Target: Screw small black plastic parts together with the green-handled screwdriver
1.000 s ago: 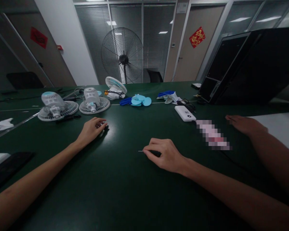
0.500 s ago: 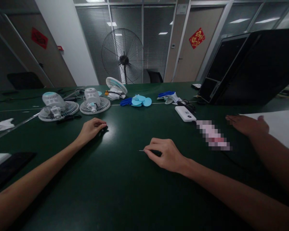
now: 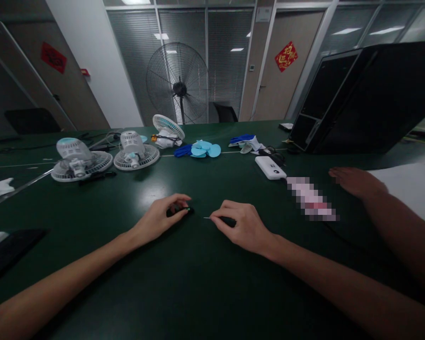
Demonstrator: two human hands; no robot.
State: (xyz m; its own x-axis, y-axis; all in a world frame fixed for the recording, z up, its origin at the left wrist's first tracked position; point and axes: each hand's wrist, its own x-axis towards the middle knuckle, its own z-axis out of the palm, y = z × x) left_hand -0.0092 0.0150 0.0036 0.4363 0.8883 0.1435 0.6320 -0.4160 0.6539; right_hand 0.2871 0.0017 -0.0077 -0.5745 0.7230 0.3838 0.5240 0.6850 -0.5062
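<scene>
My right hand (image 3: 250, 229) is closed around a small screwdriver (image 3: 229, 221) with a dark handle. Its thin metal shaft points left, just above the green table. To the left of its tip, my left hand (image 3: 156, 217) grips a small black piece with a green spot (image 3: 188, 209) between thumb and fingers. Part of that piece is hidden by the fingers, and I cannot make out its kind. A narrow gap separates the piece from the screwdriver tip.
Disassembled white fans (image 3: 136, 158) stand at the back left, near light-blue fan blades (image 3: 205, 149) and blue-and-white gloves (image 3: 246, 141). A white power bank (image 3: 270, 168) lies to the right. Another person's hand (image 3: 357, 182) rests beside white paper (image 3: 411, 189). A black computer case (image 3: 368, 99) stands behind.
My left hand has moved right and toward me, bringing the small black piece close to the screwdriver tip. My right hand has stayed nearly still with the screwdriver.
</scene>
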